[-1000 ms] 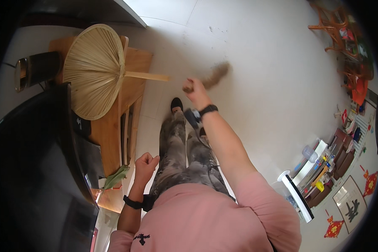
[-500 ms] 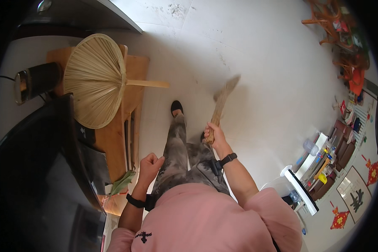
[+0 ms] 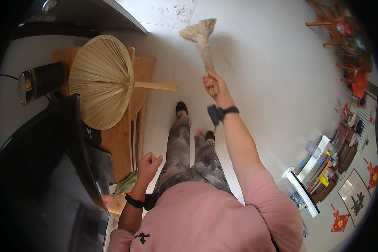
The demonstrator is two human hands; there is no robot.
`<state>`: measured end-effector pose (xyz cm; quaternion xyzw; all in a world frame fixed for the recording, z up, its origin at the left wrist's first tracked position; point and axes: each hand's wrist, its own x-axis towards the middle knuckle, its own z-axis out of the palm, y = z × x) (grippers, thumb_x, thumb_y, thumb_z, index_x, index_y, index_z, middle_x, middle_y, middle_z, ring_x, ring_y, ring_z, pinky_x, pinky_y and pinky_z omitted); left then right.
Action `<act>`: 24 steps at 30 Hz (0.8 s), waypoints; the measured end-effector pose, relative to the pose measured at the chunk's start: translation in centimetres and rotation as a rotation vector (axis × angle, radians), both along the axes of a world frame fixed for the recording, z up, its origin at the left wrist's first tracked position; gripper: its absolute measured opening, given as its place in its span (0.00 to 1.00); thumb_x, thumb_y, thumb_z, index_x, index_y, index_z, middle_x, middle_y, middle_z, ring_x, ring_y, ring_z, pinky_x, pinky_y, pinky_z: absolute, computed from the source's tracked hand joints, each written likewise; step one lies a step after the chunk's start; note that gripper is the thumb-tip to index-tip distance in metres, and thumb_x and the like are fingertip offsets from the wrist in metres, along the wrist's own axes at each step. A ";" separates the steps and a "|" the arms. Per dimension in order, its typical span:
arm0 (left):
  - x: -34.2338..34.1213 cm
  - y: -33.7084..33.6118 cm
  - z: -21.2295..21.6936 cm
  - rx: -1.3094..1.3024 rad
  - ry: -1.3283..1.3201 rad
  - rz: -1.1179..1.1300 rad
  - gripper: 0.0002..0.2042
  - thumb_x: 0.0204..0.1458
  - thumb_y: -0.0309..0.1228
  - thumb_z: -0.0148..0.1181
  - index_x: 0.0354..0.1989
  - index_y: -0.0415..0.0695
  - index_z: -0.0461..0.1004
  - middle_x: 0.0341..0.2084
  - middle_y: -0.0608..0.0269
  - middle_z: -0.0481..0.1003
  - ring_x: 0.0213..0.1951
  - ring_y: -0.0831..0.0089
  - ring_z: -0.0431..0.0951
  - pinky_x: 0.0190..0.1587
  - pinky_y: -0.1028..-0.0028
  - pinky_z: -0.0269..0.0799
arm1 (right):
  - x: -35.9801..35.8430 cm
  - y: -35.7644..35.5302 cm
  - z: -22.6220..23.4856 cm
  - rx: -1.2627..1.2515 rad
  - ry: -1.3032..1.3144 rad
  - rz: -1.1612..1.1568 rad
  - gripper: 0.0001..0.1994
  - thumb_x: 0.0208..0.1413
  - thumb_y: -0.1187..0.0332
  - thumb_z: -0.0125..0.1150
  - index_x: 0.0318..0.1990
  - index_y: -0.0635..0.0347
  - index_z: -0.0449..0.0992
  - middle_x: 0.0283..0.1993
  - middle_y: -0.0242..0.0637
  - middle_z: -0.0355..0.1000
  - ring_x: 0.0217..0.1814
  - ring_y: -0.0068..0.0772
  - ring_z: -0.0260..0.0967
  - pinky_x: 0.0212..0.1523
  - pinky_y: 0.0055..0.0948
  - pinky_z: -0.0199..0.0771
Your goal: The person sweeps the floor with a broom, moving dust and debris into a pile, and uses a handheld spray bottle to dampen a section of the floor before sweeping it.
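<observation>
A round woven fan (image 3: 100, 80) lies on a wooden cabinet (image 3: 124, 138), beside a dark cylindrical speaker (image 3: 42, 80).

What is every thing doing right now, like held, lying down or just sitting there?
Straw broom: held up, bristles out over the white floor.
Right hand: shut around the broom's handle.
Left hand: curled in a loose fist, holding nothing.
Round straw fan: lying flat on the wooden table, handle sticking out past the edge.
Dark cylinder: lying on its side by the table.
</observation>
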<state>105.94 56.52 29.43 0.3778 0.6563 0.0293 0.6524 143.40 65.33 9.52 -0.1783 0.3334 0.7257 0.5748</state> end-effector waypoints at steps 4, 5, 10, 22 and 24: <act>0.7 0.5 0.5 0.034 -0.009 -0.028 0.20 0.51 0.29 0.62 0.15 0.46 0.56 0.12 0.76 0.57 0.17 0.86 0.58 0.20 0.79 0.54 | 1.2 -8.2 5.3 -0.226 -0.848 0.292 0.26 0.53 0.78 0.57 0.58 0.49 0.57 0.31 0.35 0.65 0.23 0.24 0.64 0.22 0.23 0.71; 0.7 0.4 0.5 0.026 0.005 -0.020 0.20 0.51 0.29 0.62 0.15 0.46 0.56 0.12 0.76 0.57 0.17 0.86 0.59 0.20 0.79 0.54 | 1.4 -9.9 5.9 -0.232 -0.861 0.283 0.26 0.53 0.78 0.57 0.58 0.49 0.57 0.31 0.35 0.65 0.23 0.24 0.64 0.22 0.23 0.71; 1.9 0.4 0.8 0.022 -0.007 -0.005 0.20 0.51 0.30 0.62 0.15 0.46 0.56 0.12 0.75 0.57 0.17 0.86 0.59 0.20 0.80 0.54 | 5.9 -11.5 2.2 -0.540 -0.658 0.380 0.04 0.53 0.74 0.56 0.31 0.56 0.66 0.19 0.32 0.62 0.16 0.24 0.61 0.15 0.23 0.62; 9.1 1.3 1.9 0.021 0.071 -0.025 0.19 0.53 0.27 0.62 0.17 0.49 0.57 0.13 0.75 0.61 0.17 0.87 0.60 0.20 0.81 0.55 | 7.7 -7.3 3.7 -0.200 -0.905 0.291 0.29 0.53 0.76 0.57 0.62 0.50 0.55 0.27 0.35 0.65 0.21 0.26 0.65 0.19 0.27 0.69; 10.6 1.3 1.4 0.041 0.039 -0.013 0.19 0.54 0.28 0.61 0.17 0.49 0.57 0.13 0.75 0.61 0.17 0.87 0.60 0.21 0.81 0.56 | 9.0 -13.2 4.8 -0.329 -0.877 0.133 0.34 0.51 0.77 0.57 0.65 0.50 0.51 0.26 0.34 0.65 0.21 0.27 0.66 0.20 0.29 0.69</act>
